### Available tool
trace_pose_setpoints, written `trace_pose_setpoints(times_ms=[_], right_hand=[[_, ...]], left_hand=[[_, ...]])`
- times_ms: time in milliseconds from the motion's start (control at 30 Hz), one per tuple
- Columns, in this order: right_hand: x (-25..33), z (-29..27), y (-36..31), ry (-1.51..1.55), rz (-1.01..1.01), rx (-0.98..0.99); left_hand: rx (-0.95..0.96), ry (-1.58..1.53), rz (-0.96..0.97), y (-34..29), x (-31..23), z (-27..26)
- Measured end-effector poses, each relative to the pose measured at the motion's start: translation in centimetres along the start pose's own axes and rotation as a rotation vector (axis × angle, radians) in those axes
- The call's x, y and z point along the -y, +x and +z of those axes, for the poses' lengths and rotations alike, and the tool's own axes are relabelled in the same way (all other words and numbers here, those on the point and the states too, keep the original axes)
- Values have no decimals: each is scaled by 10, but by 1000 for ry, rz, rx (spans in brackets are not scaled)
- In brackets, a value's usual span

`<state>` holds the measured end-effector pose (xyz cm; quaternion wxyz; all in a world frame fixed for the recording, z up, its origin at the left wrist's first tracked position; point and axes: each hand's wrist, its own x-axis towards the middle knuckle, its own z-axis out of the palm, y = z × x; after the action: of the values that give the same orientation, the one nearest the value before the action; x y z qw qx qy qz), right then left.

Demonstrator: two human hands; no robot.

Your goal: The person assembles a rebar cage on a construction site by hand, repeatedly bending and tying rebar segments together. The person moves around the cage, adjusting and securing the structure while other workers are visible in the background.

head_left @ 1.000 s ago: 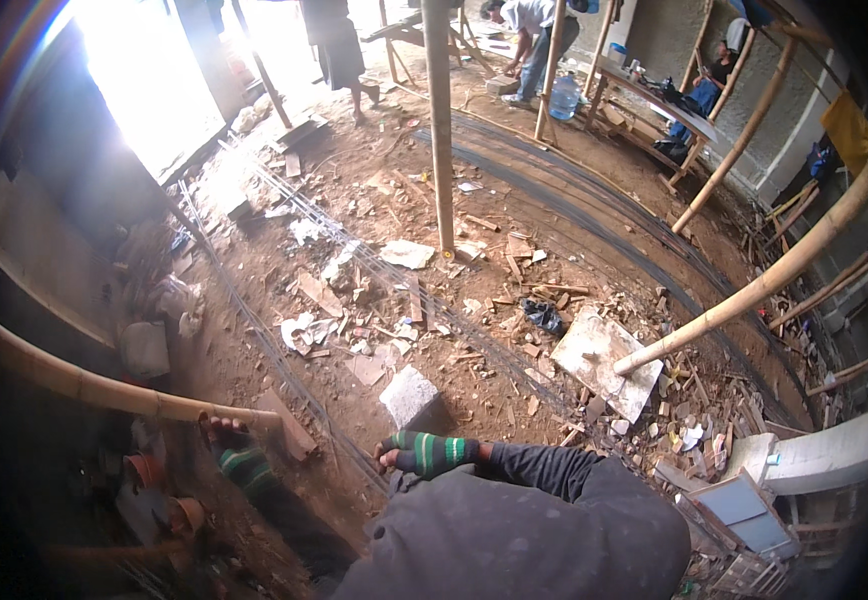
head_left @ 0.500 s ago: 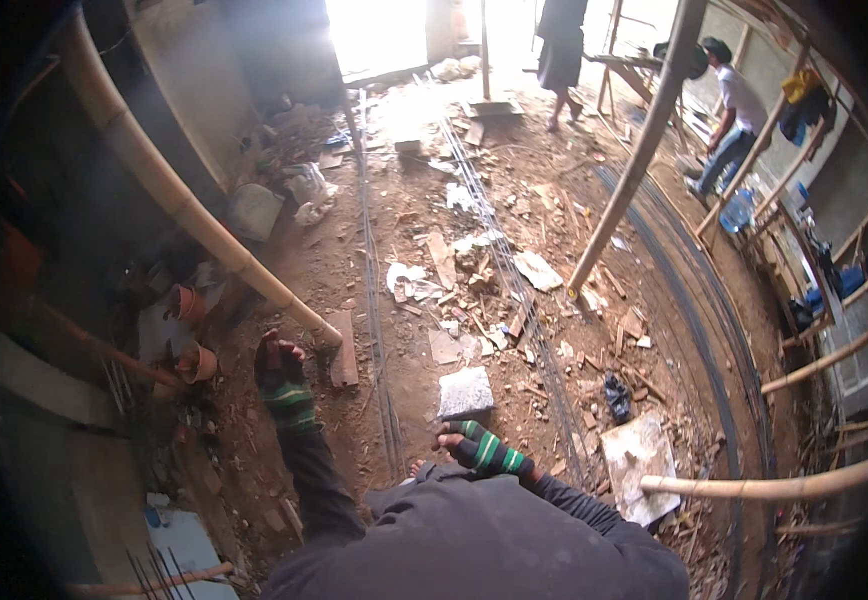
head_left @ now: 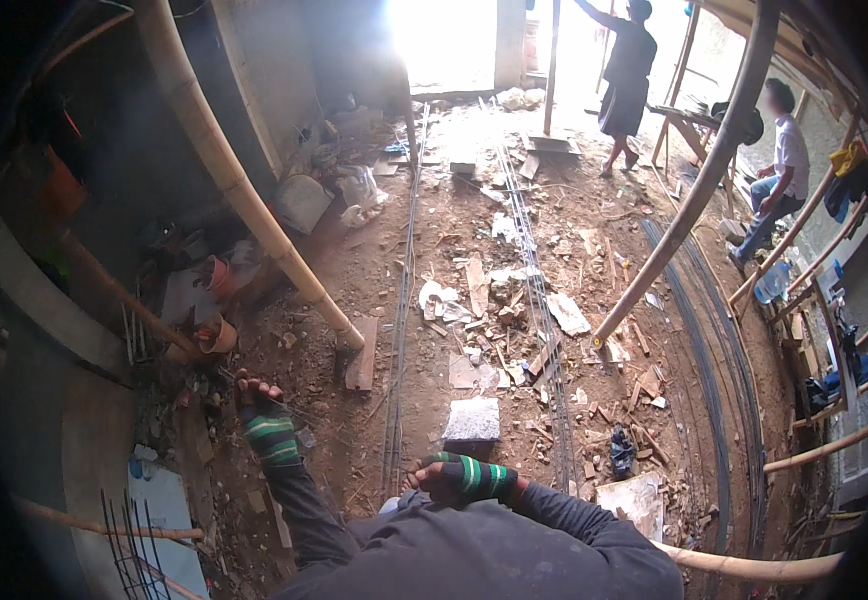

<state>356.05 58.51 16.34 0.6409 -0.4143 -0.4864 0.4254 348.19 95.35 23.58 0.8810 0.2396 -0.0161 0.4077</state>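
My left hand [head_left: 266, 425], in a green-and-black striped fingerless glove, is held out at the left over the dirt floor. Its fingers are curled together, and a thin pale strand seems to run from them. My right hand [head_left: 459, 478], gloved alike, is closed in front of my chest; what its fingers hold, if anything, is too small to make out. Just beyond it a grey-white block [head_left: 472, 420] lies on the ground. Long thin steel bars [head_left: 399, 380] run away from me between my hands, with a second bundle of bars [head_left: 544, 345] farther right.
A bamboo pole [head_left: 244, 200] slants down to a brick [head_left: 362, 355] ahead of my left hand. Another pole [head_left: 694, 190] leans at the right, beside dark rods [head_left: 699, 350]. Rubble covers the ground. One person [head_left: 626, 75] stands far off; another [head_left: 779, 170] sits at the right.
The view has shifted, so the scene sits lower and more to the right. My left hand has drawn back from the brick, its fingers curling. The far standing person now shows a raised arm.
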Motion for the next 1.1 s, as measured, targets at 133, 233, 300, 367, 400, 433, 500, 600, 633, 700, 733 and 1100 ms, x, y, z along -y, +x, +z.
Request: trace_pose_setpoints(times_ms=[133, 233, 300, 367, 400, 433, 500, 600, 633, 700, 733, 1100], right_hand=[[16, 0, 3, 273, 197, 40], [31, 2, 4, 98, 87, 0], [34, 8, 4, 293, 402, -114], [30, 16, 5, 338, 499, -260], [25, 22, 7, 258, 427, -349], [21, 28, 8, 166, 401, -437], [13, 27, 9, -76, 328, -406], [6, 29, 15, -654, 81, -476], [5, 30, 18, -605, 117, -513], [4, 30, 26, -574, 137, -581], [4, 31, 31, -649, 90, -618], [21, 64, 72, 220, 534, 133]], left_hand=[[50, -12, 55, -6, -4, 28], [115, -35, 57, -6, -2, 48], [176, -75, 21, -5, 3, 59], [61, -136, -16, -4, 9, 67], [60, -170, -32, -4, 11, 70], [82, -207, -58, -3, 13, 71], [-124, -164, -5, -3, 14, 71], [-132, -51, 45, -3, 9, 62], [-165, -24, 79, -5, 6, 58], [-187, 19, 125, -11, -3, 50], [-173, 37, 136, -12, -11, 49], [-321, 134, 440, -53, -94, 49]])
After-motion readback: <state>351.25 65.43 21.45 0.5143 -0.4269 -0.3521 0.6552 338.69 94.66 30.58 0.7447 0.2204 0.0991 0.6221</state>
